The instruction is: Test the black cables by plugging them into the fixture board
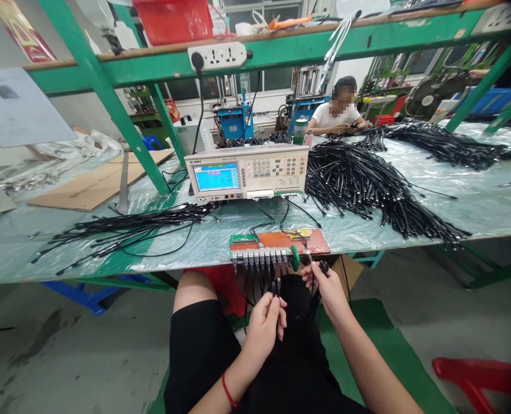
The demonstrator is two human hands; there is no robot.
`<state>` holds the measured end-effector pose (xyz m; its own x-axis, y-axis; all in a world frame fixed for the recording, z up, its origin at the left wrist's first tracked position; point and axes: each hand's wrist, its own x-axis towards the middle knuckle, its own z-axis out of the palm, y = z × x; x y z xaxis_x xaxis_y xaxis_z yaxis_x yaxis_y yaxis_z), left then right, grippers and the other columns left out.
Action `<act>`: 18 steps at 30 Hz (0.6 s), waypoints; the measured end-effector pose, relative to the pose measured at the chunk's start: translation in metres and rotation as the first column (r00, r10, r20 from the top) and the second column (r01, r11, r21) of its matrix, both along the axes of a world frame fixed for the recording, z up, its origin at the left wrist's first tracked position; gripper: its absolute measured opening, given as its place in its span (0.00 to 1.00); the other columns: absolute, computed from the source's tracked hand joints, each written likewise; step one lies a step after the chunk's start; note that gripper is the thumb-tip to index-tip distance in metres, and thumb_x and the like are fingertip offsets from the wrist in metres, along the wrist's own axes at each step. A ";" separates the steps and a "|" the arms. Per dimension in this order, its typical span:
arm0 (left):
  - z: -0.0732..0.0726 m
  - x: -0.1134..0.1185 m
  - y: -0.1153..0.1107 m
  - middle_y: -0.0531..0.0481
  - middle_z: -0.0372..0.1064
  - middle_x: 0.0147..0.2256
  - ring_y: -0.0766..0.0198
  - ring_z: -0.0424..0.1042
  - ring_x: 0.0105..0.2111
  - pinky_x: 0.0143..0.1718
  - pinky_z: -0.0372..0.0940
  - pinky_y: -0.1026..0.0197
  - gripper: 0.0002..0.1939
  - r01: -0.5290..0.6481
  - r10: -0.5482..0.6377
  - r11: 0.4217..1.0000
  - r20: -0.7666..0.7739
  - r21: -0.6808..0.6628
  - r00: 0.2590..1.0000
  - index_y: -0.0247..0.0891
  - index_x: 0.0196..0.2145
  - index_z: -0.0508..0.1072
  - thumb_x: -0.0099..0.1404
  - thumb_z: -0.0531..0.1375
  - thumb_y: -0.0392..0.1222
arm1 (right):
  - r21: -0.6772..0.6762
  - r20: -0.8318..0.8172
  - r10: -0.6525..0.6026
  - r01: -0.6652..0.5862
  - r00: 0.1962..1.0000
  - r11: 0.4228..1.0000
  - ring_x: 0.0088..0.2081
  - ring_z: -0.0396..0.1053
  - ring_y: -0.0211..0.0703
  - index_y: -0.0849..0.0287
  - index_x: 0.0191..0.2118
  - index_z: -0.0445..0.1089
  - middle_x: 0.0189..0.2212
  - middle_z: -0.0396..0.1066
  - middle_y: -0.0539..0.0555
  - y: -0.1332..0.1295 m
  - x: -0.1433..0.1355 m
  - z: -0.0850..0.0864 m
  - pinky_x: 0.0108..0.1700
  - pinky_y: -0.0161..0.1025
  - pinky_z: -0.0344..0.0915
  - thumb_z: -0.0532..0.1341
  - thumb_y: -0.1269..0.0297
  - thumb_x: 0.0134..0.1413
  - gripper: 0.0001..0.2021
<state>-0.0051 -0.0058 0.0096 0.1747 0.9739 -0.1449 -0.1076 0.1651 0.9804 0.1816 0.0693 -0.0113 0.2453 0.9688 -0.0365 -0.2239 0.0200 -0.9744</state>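
Black cable ends (276,286) hang from the row of sockets on the test fixture (261,257) at the table edge, just above both hands. The left hand (264,328) is closed around the lower ends of 2 of these cables, its fingers curled over them below the fixture. The right hand (329,286) sits just beside it, to the right and slightly higher, pinching a small black connector (323,267) between thumb and fingers near the fixture's green knob (294,257). The 2 hands are apart, each clamped on its own piece.

Beyond the hands, an orange board (281,240) lies behind the fixture, wired to a beige cable tester (247,171) with a lit blue screen. Further right of the hands spreads a big heap of black cables (367,187); to the left lies a thinner bundle of cables (121,230). Across the green table (475,201), another person (339,112) sits at work.
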 end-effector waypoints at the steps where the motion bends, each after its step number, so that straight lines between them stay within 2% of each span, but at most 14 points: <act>1: -0.001 0.000 0.000 0.57 0.63 0.21 0.73 0.58 0.14 0.15 0.55 0.70 0.27 0.013 -0.013 1.000 -0.002 -0.001 1.000 0.36 0.36 0.67 0.67 0.53 0.67 | 0.021 0.026 -0.013 0.012 1.000 1.000 0.29 0.70 0.45 0.60 0.27 0.71 0.32 0.75 0.61 0.001 0.001 -0.002 0.28 0.38 0.67 0.69 0.34 0.45 0.29; 4: -0.002 0.000 0.000 0.57 0.63 0.21 0.73 0.58 0.14 0.15 0.54 0.70 0.27 0.043 -0.043 0.999 -0.016 -0.014 0.999 0.36 0.35 0.67 0.67 0.53 0.67 | 0.066 0.094 -0.078 0.072 0.992 0.995 0.34 0.71 0.47 0.59 0.30 0.71 0.33 0.74 0.59 0.004 0.003 -0.008 0.36 0.41 0.69 0.68 0.33 0.46 0.29; 7: -0.002 -0.001 0.000 0.57 0.62 0.20 0.74 0.57 0.13 0.14 0.53 0.70 0.27 0.052 -0.053 0.998 -0.031 -0.025 0.998 0.36 0.35 0.67 0.67 0.53 0.67 | 0.101 0.119 -0.089 0.077 0.989 0.992 0.40 0.72 0.51 0.58 0.43 0.73 0.27 0.71 0.54 0.001 0.004 -0.013 0.46 0.44 0.68 0.67 0.35 0.49 0.29; 9: -0.002 -0.001 0.001 0.57 0.62 0.20 0.74 0.57 0.13 0.14 0.52 0.70 0.28 0.053 -0.054 0.998 -0.035 -0.027 0.998 0.36 0.35 0.67 0.67 0.53 0.67 | 0.118 0.114 -0.054 0.041 0.992 0.992 0.44 0.72 0.52 0.57 0.50 0.71 0.27 0.71 0.53 -0.002 0.004 -0.017 0.50 0.45 0.67 0.66 0.38 0.53 0.29; 13: -0.002 -0.001 0.001 0.58 0.61 0.20 0.74 0.56 0.14 0.15 0.53 0.70 0.27 0.052 -0.053 0.998 -0.053 -0.023 0.997 0.36 0.35 0.67 0.68 0.53 0.66 | 0.140 0.083 -0.045 0.033 0.996 0.990 0.49 0.72 0.53 0.56 0.51 0.70 0.26 0.70 0.52 -0.003 0.004 -0.025 0.52 0.45 0.66 0.65 0.39 0.55 0.28; 18: -0.001 0.001 0.001 0.58 0.61 0.20 0.74 0.56 0.13 0.14 0.51 0.69 0.28 0.072 -0.074 0.997 -0.059 -0.034 0.996 0.36 0.34 0.67 0.67 0.53 0.68 | 0.146 0.117 -0.067 0.049 0.991 0.988 0.46 0.72 0.53 0.56 0.49 0.68 0.25 0.69 0.51 0.007 0.007 -0.032 0.51 0.45 0.66 0.66 0.38 0.53 0.29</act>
